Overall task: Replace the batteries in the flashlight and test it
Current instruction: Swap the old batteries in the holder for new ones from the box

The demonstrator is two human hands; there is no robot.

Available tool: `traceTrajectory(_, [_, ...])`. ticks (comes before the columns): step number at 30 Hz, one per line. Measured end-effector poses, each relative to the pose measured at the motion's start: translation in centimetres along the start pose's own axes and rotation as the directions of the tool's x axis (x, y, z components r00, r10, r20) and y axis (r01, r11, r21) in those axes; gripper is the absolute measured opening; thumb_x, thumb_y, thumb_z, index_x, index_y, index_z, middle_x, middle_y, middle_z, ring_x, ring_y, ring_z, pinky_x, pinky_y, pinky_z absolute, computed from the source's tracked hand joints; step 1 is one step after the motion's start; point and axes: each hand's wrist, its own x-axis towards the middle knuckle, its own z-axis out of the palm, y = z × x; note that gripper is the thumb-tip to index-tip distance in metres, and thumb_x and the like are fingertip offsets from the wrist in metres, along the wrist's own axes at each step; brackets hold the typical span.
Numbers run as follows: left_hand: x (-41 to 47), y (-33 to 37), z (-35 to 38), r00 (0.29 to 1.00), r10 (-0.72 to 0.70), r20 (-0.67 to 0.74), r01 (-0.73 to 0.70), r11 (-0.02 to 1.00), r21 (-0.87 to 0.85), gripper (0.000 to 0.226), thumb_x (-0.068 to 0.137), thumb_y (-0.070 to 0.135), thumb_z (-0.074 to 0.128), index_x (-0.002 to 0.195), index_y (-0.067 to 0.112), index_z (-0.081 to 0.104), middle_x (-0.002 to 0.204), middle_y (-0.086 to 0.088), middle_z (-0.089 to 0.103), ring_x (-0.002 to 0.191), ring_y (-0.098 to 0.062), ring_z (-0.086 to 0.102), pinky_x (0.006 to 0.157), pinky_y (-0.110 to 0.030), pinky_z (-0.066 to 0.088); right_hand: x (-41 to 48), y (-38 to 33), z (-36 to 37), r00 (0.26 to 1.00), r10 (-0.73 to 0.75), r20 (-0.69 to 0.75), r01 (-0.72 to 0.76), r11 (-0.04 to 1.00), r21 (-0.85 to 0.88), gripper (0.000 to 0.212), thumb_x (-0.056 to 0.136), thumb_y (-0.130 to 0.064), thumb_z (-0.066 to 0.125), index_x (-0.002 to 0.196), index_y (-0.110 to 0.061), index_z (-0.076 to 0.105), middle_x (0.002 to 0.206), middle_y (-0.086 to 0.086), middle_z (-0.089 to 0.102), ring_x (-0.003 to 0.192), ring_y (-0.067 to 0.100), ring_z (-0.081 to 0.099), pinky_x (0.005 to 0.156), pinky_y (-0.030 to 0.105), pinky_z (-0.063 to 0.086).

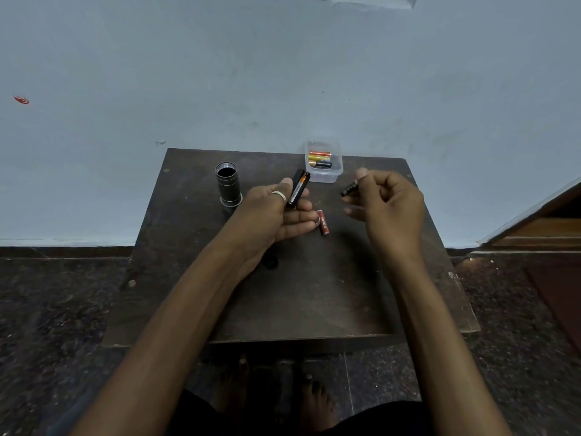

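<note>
The black flashlight body (229, 185) stands upright on the dark wooden table (314, 294) at the back left, its open end up. My left hand (276, 212) grips a black battery holder (297, 189) with an orange-and-black battery in it. To its right, my right hand (388, 202) pinches a dark battery (349, 188) between thumb and fingers above the table. A red battery (323, 222) lies on the table between the hands. A small black cap (271, 262) shows under my left wrist, partly hidden.
A clear plastic box (323, 176) holding several batteries sits at the back of the table by the grey wall. The small table stands on a dark speckled floor. My bare feet (314, 401) show below the front edge. A wooden door frame (540, 225) is at right.
</note>
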Motion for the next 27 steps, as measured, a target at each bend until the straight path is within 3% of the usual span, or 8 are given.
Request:
traceTrajectory(2, [0.0,0.0,0.1,1.000,0.007,-0.010,-0.007,1.000,0.002,0.038,0.107,0.027,0.038,0.107,-0.001,0.063,0.081,-0.007,0.059,0.069,-0.013,0.065,0.062,-0.025,0.061,0.1,0.9,-0.3,0.996,-0.089,0.017,0.089,0.932,-0.350,0.022,0.095,-0.039,0.065,0.083,-0.021,0.069,0.067,-0.006,0.072,0.072,0.012,0.072,0.074,0.036,0.059])
traceTrajectory(4, [-0.1,-0.1,0.1,1.000,0.014,-0.015,-0.014,1.000,0.014,0.038,0.106,0.027,0.038,0.108,-0.002,0.063,0.081,-0.006,0.056,0.069,-0.012,0.062,0.063,-0.025,0.061,-0.2,1.3,-0.4,0.987,-0.138,0.081,0.159,0.800,-0.578,0.025,0.095,-0.042,0.064,0.083,-0.021,0.069,0.069,-0.009,0.069,0.074,0.012,0.068,0.070,0.032,0.053])
traceTrajectory(9, [-0.2,-0.1,0.2,0.999,0.033,-0.025,-0.033,0.999,0.030,0.033,0.106,0.028,0.040,0.100,0.003,0.062,0.075,-0.006,0.060,0.054,-0.006,0.063,0.059,-0.024,0.059,-0.9,1.4,0.2,0.966,-0.173,0.194,0.260,0.641,-0.722,0.020,0.095,-0.038,0.063,0.093,-0.018,0.068,0.093,0.002,0.074,0.092,0.028,0.067,0.072,0.040,0.054])
traceTrajectory(17, [-0.8,0.4,0.4,1.000,0.007,0.004,-0.007,1.000,-0.020,0.034,0.105,0.031,0.040,0.094,0.008,0.063,0.068,-0.006,0.063,0.049,-0.006,0.063,0.050,-0.020,0.055,-0.6,1.8,0.6,0.975,-0.159,0.157,0.222,0.734,-0.642,0.025,0.097,-0.040,0.057,0.089,-0.020,0.070,0.082,-0.002,0.074,0.081,0.020,0.067,0.070,0.034,0.052])
traceTrajectory(20, [-0.8,0.5,0.3,1.000,-0.024,0.020,0.025,0.999,-0.043,0.034,0.106,0.029,0.040,0.093,0.007,0.063,0.065,-0.004,0.066,0.049,-0.006,0.064,0.049,-0.020,0.055,-0.6,1.2,0.5,0.972,-0.182,0.150,0.235,0.810,-0.537,0.019,0.098,-0.034,0.059,0.090,-0.023,0.072,0.079,-0.009,0.071,0.078,0.007,0.066,0.071,0.028,0.050])
traceTrajectory(22, [-0.7,0.5,0.1,0.998,-0.049,0.026,0.051,0.998,-0.045,0.033,0.106,0.029,0.039,0.098,0.009,0.063,0.063,-0.002,0.069,0.053,-0.009,0.066,0.050,-0.021,0.056,-0.8,0.1,0.5,0.973,-0.169,0.160,0.215,0.914,-0.343,0.015,0.095,-0.035,0.066,0.097,-0.023,0.074,0.088,-0.014,0.073,0.084,-0.002,0.067,0.075,0.019,0.052])
traceTrajectory(24, [-0.7,0.4,-0.1,0.998,-0.063,0.030,0.065,0.997,-0.051,0.033,0.106,0.029,0.039,0.101,0.009,0.064,0.065,-0.001,0.071,0.058,-0.012,0.070,0.052,-0.023,0.057,-1.1,-0.7,0.6,0.953,-0.141,0.268,0.194,0.964,-0.180,0.026,0.088,-0.038,0.075,0.110,-0.025,0.073,0.105,-0.013,0.074,0.097,-0.004,0.068,0.078,0.020,0.056])
traceTrajectory(27, [-0.6,0.3,-0.1,0.997,-0.078,0.020,0.079,0.994,-0.074,0.030,0.106,0.027,0.040,0.103,0.008,0.063,0.064,-0.002,0.072,0.060,-0.012,0.072,0.057,-0.027,0.060,-1.7,-0.9,1.2,0.911,-0.167,0.378,0.238,0.960,-0.150,0.053,0.075,-0.033,0.087,0.123,-0.024,0.066,0.118,-0.012,0.070,0.110,0.000,0.065,0.078,0.026,0.059])
